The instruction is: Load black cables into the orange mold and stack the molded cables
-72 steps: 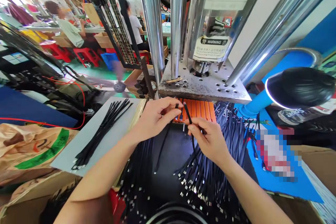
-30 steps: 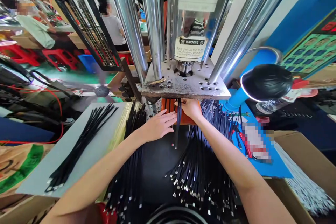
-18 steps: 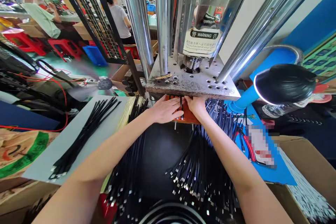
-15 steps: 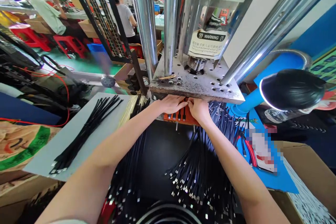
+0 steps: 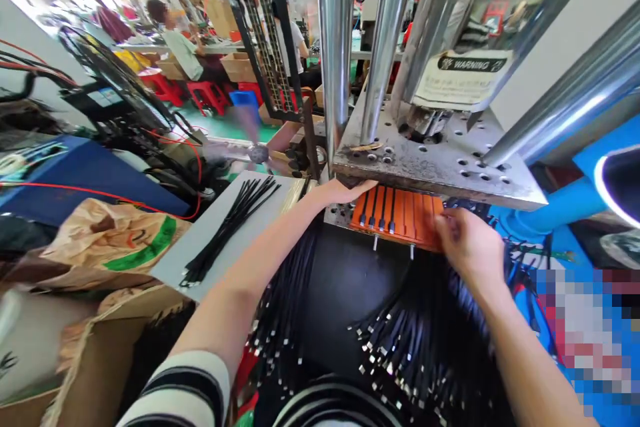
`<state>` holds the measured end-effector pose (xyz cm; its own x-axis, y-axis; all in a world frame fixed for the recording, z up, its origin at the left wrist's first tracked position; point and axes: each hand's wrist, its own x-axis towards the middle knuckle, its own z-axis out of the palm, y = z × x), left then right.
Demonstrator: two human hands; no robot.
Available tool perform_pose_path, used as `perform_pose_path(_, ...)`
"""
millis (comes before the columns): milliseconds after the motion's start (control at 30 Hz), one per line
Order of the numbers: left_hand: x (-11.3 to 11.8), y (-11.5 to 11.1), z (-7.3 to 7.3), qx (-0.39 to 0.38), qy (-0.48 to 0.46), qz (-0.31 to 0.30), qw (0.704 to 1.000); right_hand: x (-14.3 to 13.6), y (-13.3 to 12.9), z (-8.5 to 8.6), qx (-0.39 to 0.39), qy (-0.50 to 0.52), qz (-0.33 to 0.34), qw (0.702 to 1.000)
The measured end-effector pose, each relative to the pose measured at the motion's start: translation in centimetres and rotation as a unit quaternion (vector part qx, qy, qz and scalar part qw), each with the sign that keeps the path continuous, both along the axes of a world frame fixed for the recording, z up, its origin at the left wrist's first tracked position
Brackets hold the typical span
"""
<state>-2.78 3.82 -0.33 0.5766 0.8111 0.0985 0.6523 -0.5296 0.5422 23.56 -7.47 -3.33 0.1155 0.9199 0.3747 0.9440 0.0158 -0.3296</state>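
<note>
An orange slotted mould lies under the thick metal press plate. Several black cables are set in its left slots, their connectors toward me. My left hand reaches to the mould's left back edge, below the plate. Its visible digit is stretched out; the other fingertips are hidden. My right hand is at the mould's right end, with curled fingers closed together and slightly blurred. Anything inside them cannot be made out. A bundle of black cables hangs in front and to the right.
More black cables lie on a pale board at the left. Metal columns rise from the press plate. A lamp stands at the right edge, and a fan is behind. People sit at benches farther back.
My view has turned left, so the press appears farther right. My right hand has moved away from my left to the mould's right end, uncovering the slots. My left hand remains near the mould's left side.
</note>
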Motion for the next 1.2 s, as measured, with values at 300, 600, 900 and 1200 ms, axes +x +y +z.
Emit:
perform_pose_path(300,-9.5,-5.7,-4.8,-0.007,0.225,0.284,0.932,3.9,-3.7,-3.6,-0.239,-0.02,-0.11,0.965)
perform_pose_path(600,-7.4,-6.7,-0.5,0.058,-0.016,0.2,0.978,0.5,-6.7,1.6,-0.109,0.381,0.083,0.915)
perform_pose_path(900,0.3,-12.0,7.9,-0.018,-0.256,-0.013,0.966,-6.2,-6.7,6.4,0.005,0.287,0.286,0.914)
perform_pose_path(1200,4.9,-11.3,10.9,-0.147,-0.376,-0.1,0.909,-7.1,-6.5,7.2,0.121,0.252,0.25,0.927)
